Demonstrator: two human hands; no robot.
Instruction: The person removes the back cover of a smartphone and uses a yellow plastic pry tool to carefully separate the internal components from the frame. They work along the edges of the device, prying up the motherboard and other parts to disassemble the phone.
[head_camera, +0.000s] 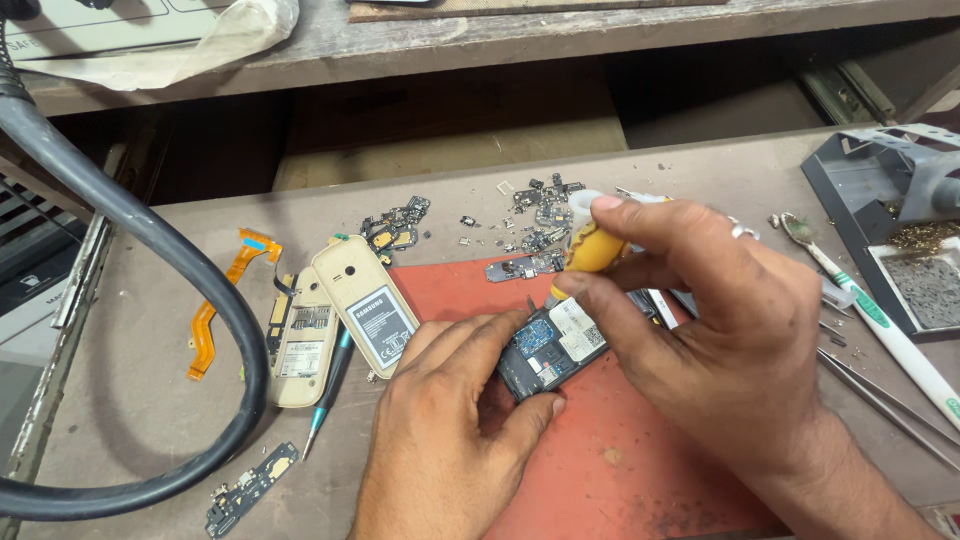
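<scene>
My left hand (455, 420) grips the lower end of a small opened phone (548, 350), its dark circuit board and white labels showing, over a red mat (600, 470). My right hand (700, 310) holds a screwdriver with a yellow and white handle (592, 240), its tip pointing down at the top edge of the phone. A ring sits on one finger of the right hand.
A beige phone shell with its battery (345, 320) lies left of the mat, beside a green-tipped tool (330, 385) and an orange flex cable (215, 310). Small circuit parts (530, 215) are scattered behind. A thick black hose (200, 300) loops at left. A toothbrush (880, 320), tweezers (880, 395) and soldering stand (890, 200) are at right.
</scene>
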